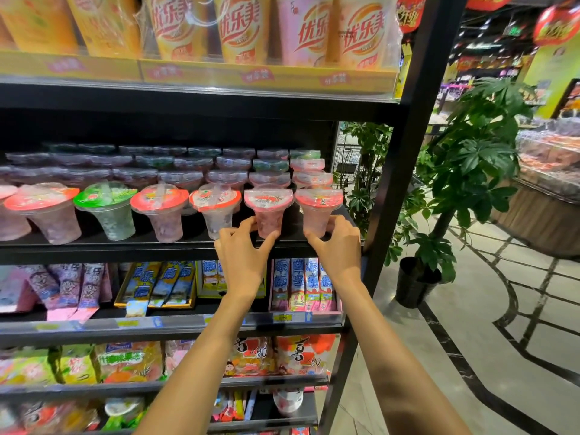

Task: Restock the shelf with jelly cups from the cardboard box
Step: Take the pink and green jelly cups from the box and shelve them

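Two pink jelly cups stand at the right end of the black middle shelf [94, 248]. My left hand [243, 251] grips the base of one jelly cup [268, 208], thumb and fingers curled round it. My right hand [337, 243] grips the base of the other jelly cup [317, 208], which stands at the shelf's right end. Both cups are upright with red-rimmed lids. To their left a front row of jelly cups [163, 211] runs along the shelf, among them a green one [108, 208]. Further rows fill the shelf behind. The cardboard box is out of view.
A black upright post [405, 152] bounds the shelf on the right. Tall drink cups [241, 29] fill the shelf above; snack packets [301, 284] fill the shelves below. A potted plant [467, 171] stands on the tiled floor to the right.
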